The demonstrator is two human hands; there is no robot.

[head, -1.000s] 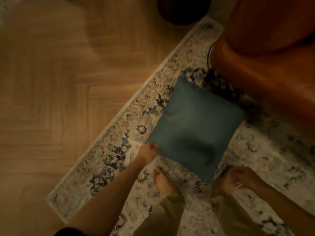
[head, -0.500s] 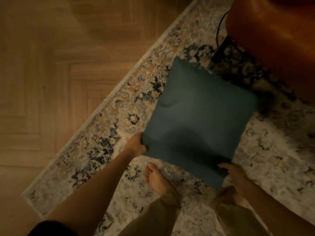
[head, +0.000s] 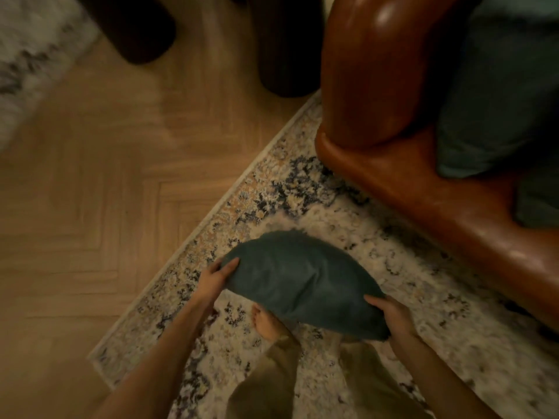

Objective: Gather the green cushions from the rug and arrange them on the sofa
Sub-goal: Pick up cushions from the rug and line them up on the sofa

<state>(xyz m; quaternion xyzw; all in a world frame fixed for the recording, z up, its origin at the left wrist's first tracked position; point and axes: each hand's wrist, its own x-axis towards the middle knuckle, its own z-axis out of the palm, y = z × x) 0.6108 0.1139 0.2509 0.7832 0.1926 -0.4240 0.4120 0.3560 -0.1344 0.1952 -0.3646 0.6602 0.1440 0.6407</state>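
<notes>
I hold a green cushion (head: pixel 302 282) lifted off the patterned rug (head: pixel 408 297), tilted with its far edge raised. My left hand (head: pixel 216 278) grips its left corner and my right hand (head: pixel 393 317) grips its right corner. The brown leather sofa (head: pixel 423 176) stands at the upper right, its rounded arm nearest me. Another green cushion (head: pixel 499 101) lies on the sofa seat, and part of a further one (head: pixel 538 201) shows at the right edge.
Wooden parquet floor (head: pixel 90 207) fills the left. Two dark round objects (head: pixel 136 25) (head: pixel 287 55) stand on the floor beyond the rug. A pale rug (head: pixel 27 55) shows at the top left. My bare foot (head: pixel 267 323) is under the cushion.
The cushion lay flat on the rug; both hands took its corners and raised it. My view swung up and now takes in the sofa seat and its cushions.
</notes>
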